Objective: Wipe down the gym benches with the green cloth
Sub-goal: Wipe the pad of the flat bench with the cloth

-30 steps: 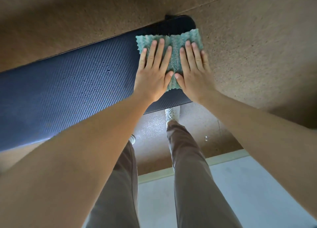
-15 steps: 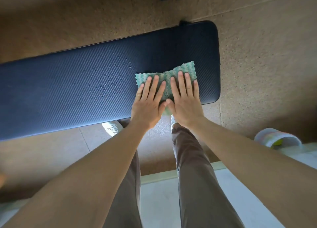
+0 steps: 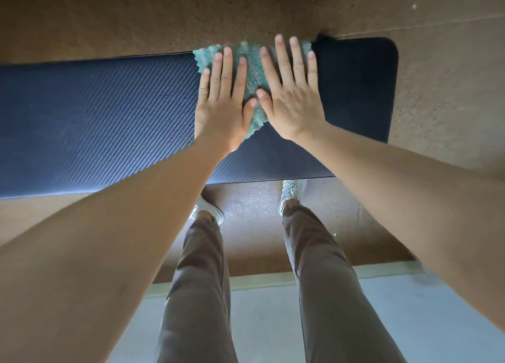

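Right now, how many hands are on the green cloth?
2. The left hand presses flat on the left part of the fuzzy green cloth, the right hand on its right part, atop the dark blue padded bench. None seem hidden.

Gym, prob. workout area — padded dark bench (image 3: 109,122) w/ ribbed vinyl top, speckled brown rubber floor (image 3: 136,15).

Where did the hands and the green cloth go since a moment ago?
The left hand and right hand pushed the green cloth across the bench, from its near edge to its far edge. Nothing was grabbed or let go: both hands stay flat on the cloth, and the bench stayed put.
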